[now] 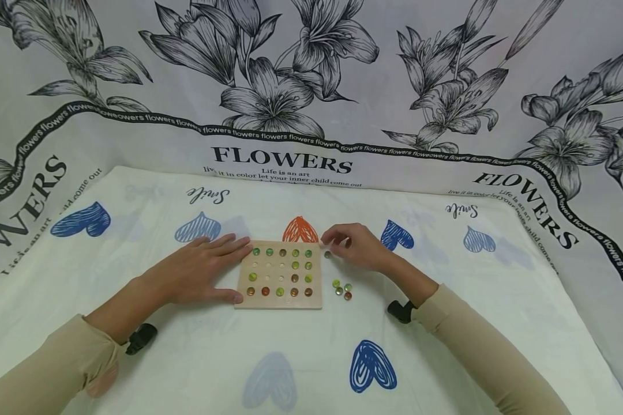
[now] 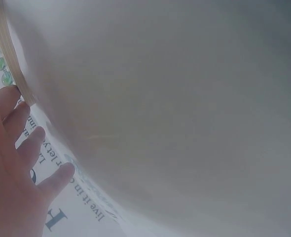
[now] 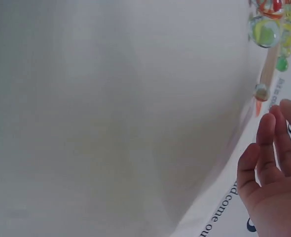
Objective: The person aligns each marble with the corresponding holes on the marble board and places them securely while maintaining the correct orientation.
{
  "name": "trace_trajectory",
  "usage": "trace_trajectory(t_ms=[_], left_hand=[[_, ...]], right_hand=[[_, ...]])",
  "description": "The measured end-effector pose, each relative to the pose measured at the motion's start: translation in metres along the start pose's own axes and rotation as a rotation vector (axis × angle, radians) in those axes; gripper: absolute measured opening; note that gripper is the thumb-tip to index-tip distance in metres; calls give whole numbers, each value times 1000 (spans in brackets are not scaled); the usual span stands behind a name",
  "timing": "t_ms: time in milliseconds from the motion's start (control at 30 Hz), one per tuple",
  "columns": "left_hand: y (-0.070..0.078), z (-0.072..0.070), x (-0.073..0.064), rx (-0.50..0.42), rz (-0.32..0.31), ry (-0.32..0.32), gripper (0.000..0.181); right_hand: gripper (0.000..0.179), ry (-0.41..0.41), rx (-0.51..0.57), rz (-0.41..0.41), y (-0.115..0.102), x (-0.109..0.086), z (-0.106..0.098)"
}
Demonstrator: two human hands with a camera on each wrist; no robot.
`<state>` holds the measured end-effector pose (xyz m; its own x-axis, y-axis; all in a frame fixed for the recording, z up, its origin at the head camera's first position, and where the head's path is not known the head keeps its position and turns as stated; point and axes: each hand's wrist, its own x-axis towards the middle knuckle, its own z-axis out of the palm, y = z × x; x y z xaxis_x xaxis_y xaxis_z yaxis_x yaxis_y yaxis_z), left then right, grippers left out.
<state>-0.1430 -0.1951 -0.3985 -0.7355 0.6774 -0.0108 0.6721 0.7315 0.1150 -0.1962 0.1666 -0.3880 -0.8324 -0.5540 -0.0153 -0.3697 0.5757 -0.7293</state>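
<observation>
A pale wooden board (image 1: 288,304) lies on the cloth with glass marbles seated in its hollows, in greens and browns. Some hollows toward its left middle show pale wood. My left hand (image 1: 202,271) rests at the board's left side, fingertips at the upper left corner and thumb at the lower left one. Over by the upper right corner is my right hand (image 1: 357,246), its fingers loosely bent and thumb near the fingertips. No marble shows between them. A single marble (image 3: 261,91) lies just below those fingertips, beside the board's right edge.
Several loose marbles (image 1: 338,283) sit in a small cluster right of the board. White cloth (image 1: 187,357) printed with hearts covers the table. Behind it rises a flower-printed curtain (image 1: 368,86). A black wrist strap piece (image 1: 401,311) juts from the right sleeve.
</observation>
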Motion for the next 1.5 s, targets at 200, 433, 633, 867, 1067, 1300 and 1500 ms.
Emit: trace_trajectory(t_ms=[200,433,633,867,1067,1300,1500], left_hand=[[0,-1,-1,-4,0,-2,98],[1,-1,-1,-6,-1,0,98],[1,-2,0,0,2,-2,98],[2,-3,0,-2,6,0,98],[2,-3,0,-1,6,-1,98],[2,-4,-1,-3,2,-4,97],[2,-5,-1,-7,-3,-9,97]], right_hand=[[27,-59,-2,28,4,-3,5],[28,-57,-31,34,4,-3,8],[28,-54,-55,23,4,-3,9],[27,-25,-44,24,1,-5,9],[26,44,-15,-4,-7,-3,12],[23,56,13,-79,-23,-3,20],[21,34,34,-146,-34,-4,28]])
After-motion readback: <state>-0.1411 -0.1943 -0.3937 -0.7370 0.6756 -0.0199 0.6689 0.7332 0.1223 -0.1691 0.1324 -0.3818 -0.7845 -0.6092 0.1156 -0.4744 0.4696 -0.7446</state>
